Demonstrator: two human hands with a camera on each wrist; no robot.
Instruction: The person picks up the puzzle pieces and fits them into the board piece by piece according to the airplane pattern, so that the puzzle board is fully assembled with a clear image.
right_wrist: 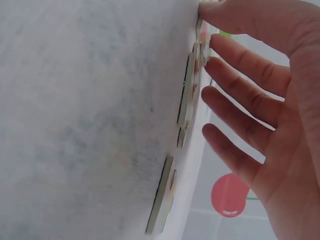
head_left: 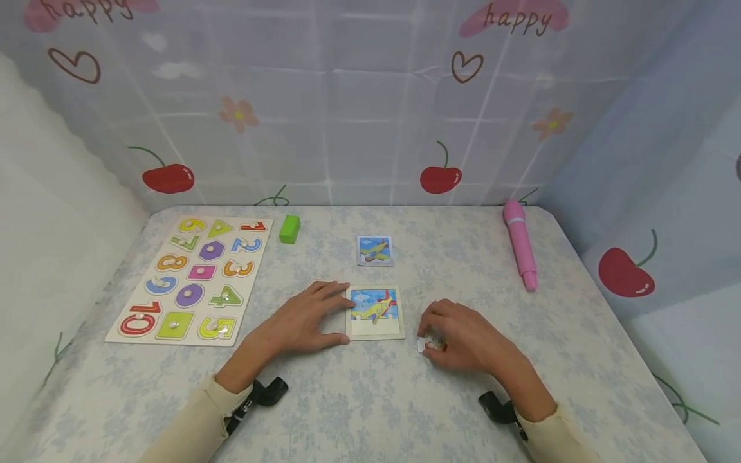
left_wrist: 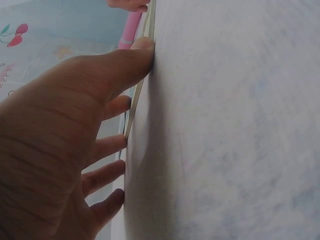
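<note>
In the head view a small framed puzzle board (head_left: 375, 330) with a yellow airplane picture lies in the middle of the table. Its upper part is filled with pieces; a pale strip runs along the bottom. My left hand (head_left: 307, 319) rests against the board's left side, fingers spread, thumb near the lower corner. Loose puzzle pieces (head_left: 431, 339) lie right of the board, partly hidden under my right hand (head_left: 463, 335). The right wrist view shows thumb and fingertips right at some pieces (right_wrist: 187, 90), with another piece (right_wrist: 161, 195) flat under the palm.
A picture card (head_left: 375, 250) with a similar airplane lies behind the board. At the left is a number and shape peg board (head_left: 188, 278), with a green block (head_left: 290, 229) beside its far end. A pink microphone-like stick (head_left: 521, 244) lies far right. A printed curtain (head_left: 359, 128) hangs behind.
</note>
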